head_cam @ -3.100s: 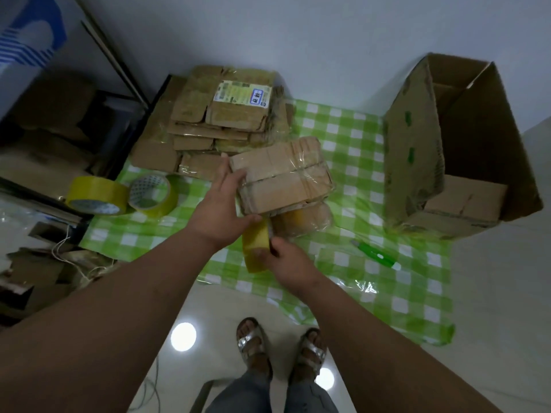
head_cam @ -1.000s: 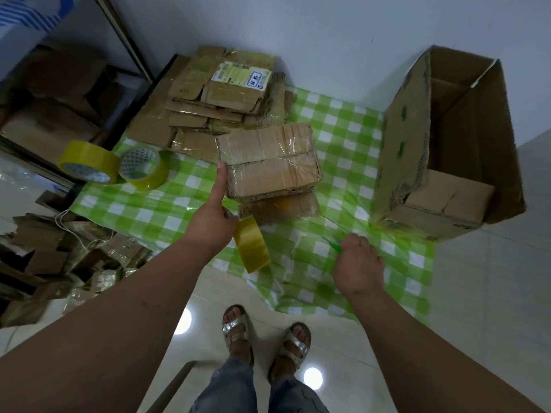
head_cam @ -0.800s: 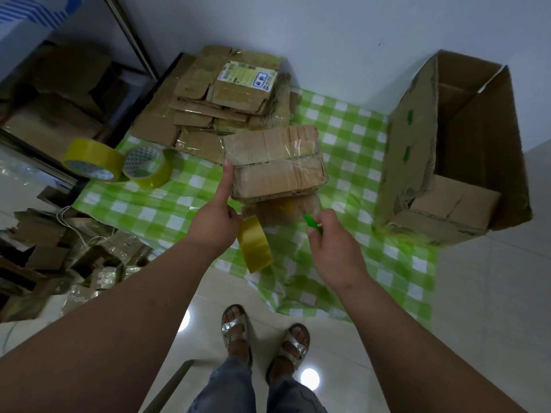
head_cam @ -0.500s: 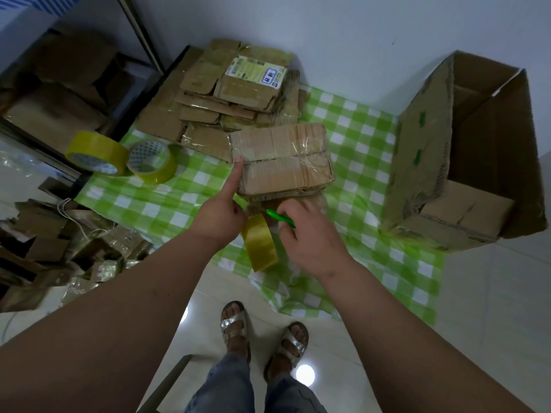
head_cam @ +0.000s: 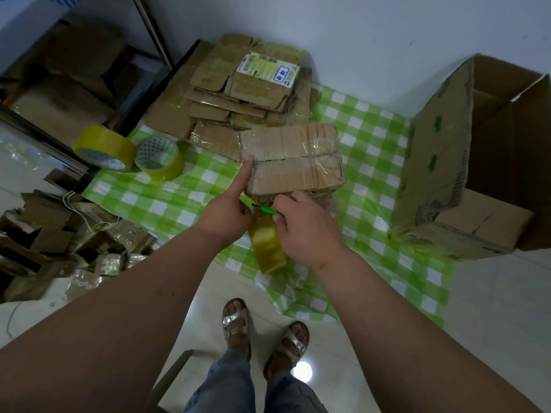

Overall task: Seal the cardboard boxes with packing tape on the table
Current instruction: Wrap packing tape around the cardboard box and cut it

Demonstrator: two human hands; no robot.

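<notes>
Green-and-white checked cloth (head_cam: 372, 150) covers the table across the middle of the frame. At the right edge stands a large open carton (head_cam: 465, 162), tipped on its side, with a smaller box (head_cam: 489, 222) inside it. At upper centre lies a stack of flattened cardboard boxes (head_cam: 238, 96); the top one carries a printed label (head_cam: 268, 68). Just below that stack, at frame centre, sits the taped box bundle (head_cam: 293, 160), wrapped in clear tape and resting on another box beneath it. Two yellow tape rolls (head_cam: 104, 147) lie side by side at centre left, touching each other.

The left hand (head_cam: 228, 216) extends its index finger, which presses the bundle's left corner; the remaining fingers curl around a hanging yellow tape roll (head_cam: 267, 245) below the bundle. The right hand (head_cam: 307, 228) grips a green cutter (head_cam: 269, 210), its tip set at the tape between the hands. Whether the blade touches the tape cannot be determined; the contact point appears hidden by the fingers.
</notes>
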